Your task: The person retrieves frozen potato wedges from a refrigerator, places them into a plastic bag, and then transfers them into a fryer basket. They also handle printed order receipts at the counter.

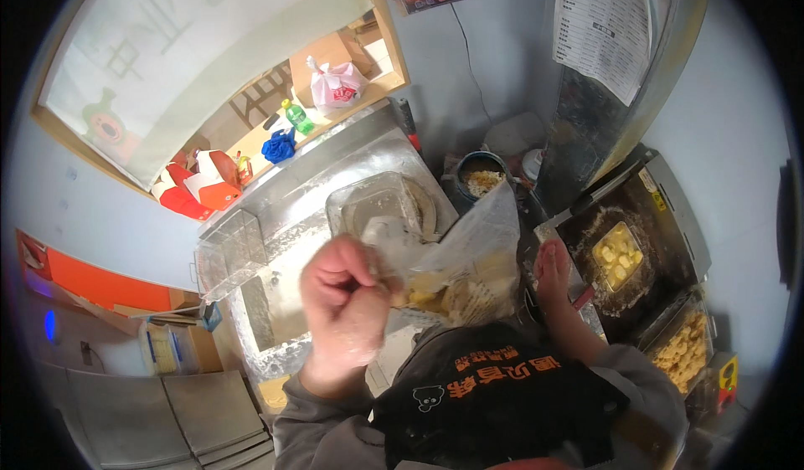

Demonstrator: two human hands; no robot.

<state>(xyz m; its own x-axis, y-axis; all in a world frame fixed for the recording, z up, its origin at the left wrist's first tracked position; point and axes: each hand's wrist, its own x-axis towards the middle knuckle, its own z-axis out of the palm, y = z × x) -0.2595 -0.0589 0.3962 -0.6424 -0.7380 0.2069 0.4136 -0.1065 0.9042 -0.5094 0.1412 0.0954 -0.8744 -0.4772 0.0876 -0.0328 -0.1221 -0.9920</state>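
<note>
My left hand point(345, 300) is closed at the edge of a clear plastic bag point(487, 231). Pale yellow chunks show through the bag's lower part, which hangs in front of my black apron point(502, 388). To the bag's right, my right hand point(551, 269) is raised with its fingers close together; nothing is visible in it, and the blur hides how far they are bent. Beside its wrist is the red handle point(584, 297) of a fryer basket. Yellow pieces point(617, 255) fill that basket in the dark fryer point(584, 231).
A clear rectangular tub point(342, 203) stands on the steel counter point(301, 219), with a wire basket point(232, 256) to its left. Behind the bag is a round pot point(482, 175). Fried crumbs fill a tray point(681, 351) at right. A pass-through ledge point(264, 159) holds red-and-white boxes point(217, 181) and a green bottle point(298, 117).
</note>
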